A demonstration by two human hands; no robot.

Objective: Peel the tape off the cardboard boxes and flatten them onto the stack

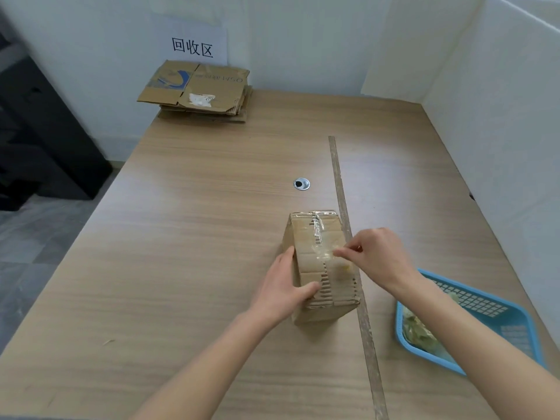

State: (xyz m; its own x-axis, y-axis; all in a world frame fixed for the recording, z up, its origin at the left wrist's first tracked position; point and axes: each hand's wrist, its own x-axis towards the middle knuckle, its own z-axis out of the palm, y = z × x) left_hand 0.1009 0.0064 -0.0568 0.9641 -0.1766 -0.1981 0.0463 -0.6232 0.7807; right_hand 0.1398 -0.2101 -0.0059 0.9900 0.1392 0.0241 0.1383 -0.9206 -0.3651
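Note:
A small brown cardboard box [318, 237] stands on the wooden table [188, 237], its top seam covered by clear tape [318, 234] that is partly torn. My left hand [288, 286] grips the box's near left corner, thumb on the top face. My right hand [375, 256] pinches a loose end of the tape over the middle of the top. A stack of flattened boxes [197, 89] lies at the far left corner of the table, under a paper sign on the wall.
A blue plastic basket [485, 316] holding crumpled tape scraps sits at the right, near my right forearm. A long strip of tape [348, 237] runs along the table just right of the box. A metal cable grommet [301, 184] sits mid-table. White partition walls close the right side.

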